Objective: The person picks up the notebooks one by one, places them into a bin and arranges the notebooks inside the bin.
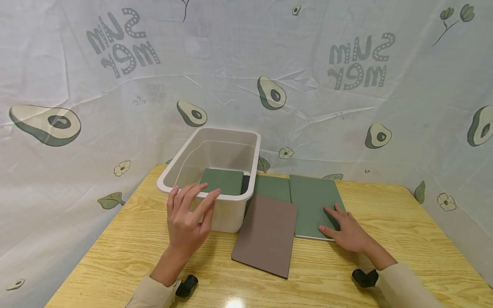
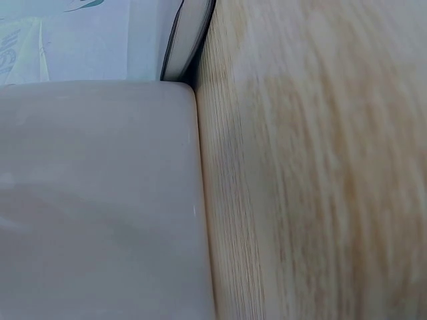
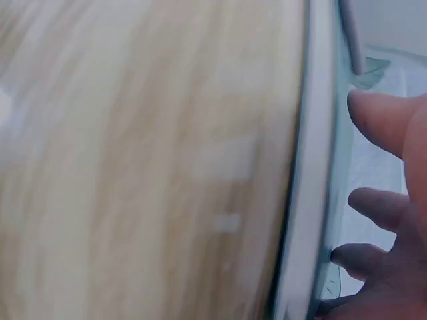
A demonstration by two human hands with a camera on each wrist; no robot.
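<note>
With left fingers [image 1: 208, 202] fanned at the off-white plastic bin [image 1: 227, 216], right fingers [image 1: 333, 213] spread, both gripping nothing, pinch the rectangular green book [image 1: 313, 202] at four o'clock edgewise.

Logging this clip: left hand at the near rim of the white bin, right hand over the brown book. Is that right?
Not quite: the right hand is over the rightmost green book; the brown book lies to that book's left. The head view shows this. The left hand is indeed at the white bin's near rim.
</note>
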